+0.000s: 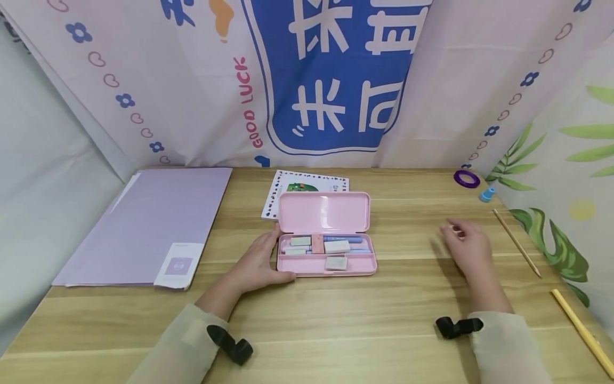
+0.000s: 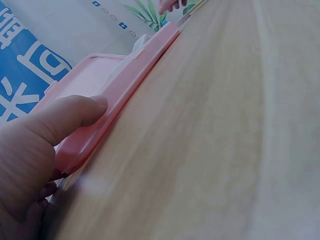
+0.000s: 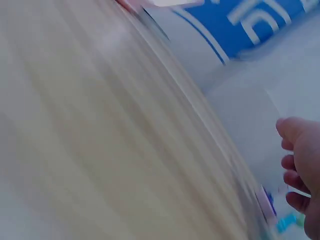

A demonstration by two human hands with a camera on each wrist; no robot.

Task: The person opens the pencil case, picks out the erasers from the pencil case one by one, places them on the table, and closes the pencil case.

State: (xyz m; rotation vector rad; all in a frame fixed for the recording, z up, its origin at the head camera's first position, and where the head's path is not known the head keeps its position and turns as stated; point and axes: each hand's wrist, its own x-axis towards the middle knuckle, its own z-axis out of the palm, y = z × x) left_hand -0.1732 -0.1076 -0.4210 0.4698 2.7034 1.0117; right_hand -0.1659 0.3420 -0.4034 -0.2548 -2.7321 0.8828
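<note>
A pink pencil case [image 1: 324, 212] lies on the table with its lid raised. My left hand [image 1: 254, 266] holds its left end, the thumb [image 2: 90, 109] along the front side and fingers at the far side. Inside are blue pens [image 1: 352, 239], a white eraser [image 1: 337, 246], a pink block [image 1: 317, 244] and small pale pieces; a greyish eraser [image 1: 336, 263] lies in the front compartment. Well to the right, my right hand [image 1: 470, 250] hovers over the table, fingers loosely curled around nothing. It is nearest to a slim wooden pencil [image 1: 517, 242].
A large lilac folder [image 1: 163, 218] with a white label lies at the left. Behind the case is a booklet [image 1: 273, 193] with a patterned border. Far right are a purple ring [image 1: 466, 173], a small blue cone-shaped piece [image 1: 487, 194] and a yellow stick [image 1: 582, 332] near the edge.
</note>
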